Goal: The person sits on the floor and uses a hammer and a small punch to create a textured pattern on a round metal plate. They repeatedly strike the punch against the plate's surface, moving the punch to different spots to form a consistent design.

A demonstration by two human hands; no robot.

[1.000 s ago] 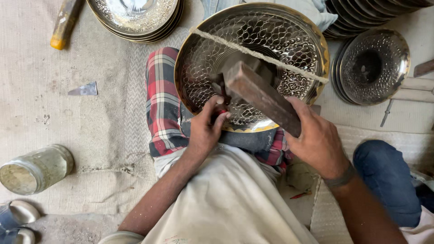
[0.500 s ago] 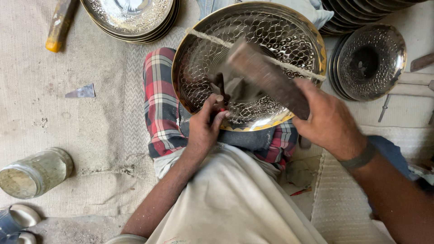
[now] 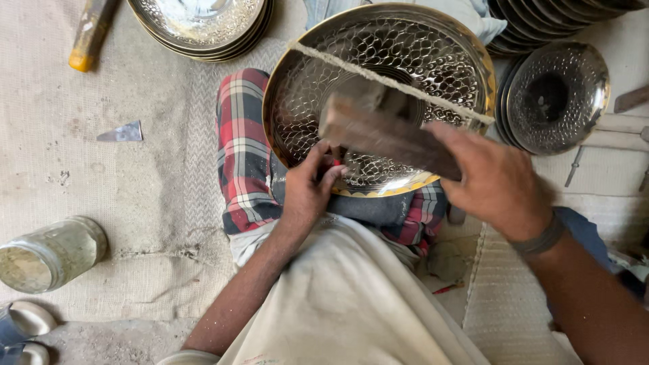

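Note:
A large round metal bowl point(image 3: 433, 61) with a hammered scale pattern and a gold rim rests on my lap, over a checked cloth point(image 3: 242, 155). A taut string point(image 3: 378, 76) runs across its mouth. My left hand point(image 3: 307, 189) pinches a small dark tool against the bowl's inner wall near the front rim. My right hand point(image 3: 497, 182) grips a brown wooden block point(image 3: 385, 132) raised above the bowl, blurred from motion.
Stacks of similar patterned dishes lie at the top left point(image 3: 203, 23), top right point(image 3: 541, 17) and right point(image 3: 554, 98). A yellow-ended handle point(image 3: 91, 34) lies at the far left, a glass jar point(image 3: 51, 253) at the lower left, and a metal shard point(image 3: 122, 132) on the mat.
The wooden block has swung up and away from the tool, rising with my right hand to the right. My left hand has stayed at the bowl's front rim.

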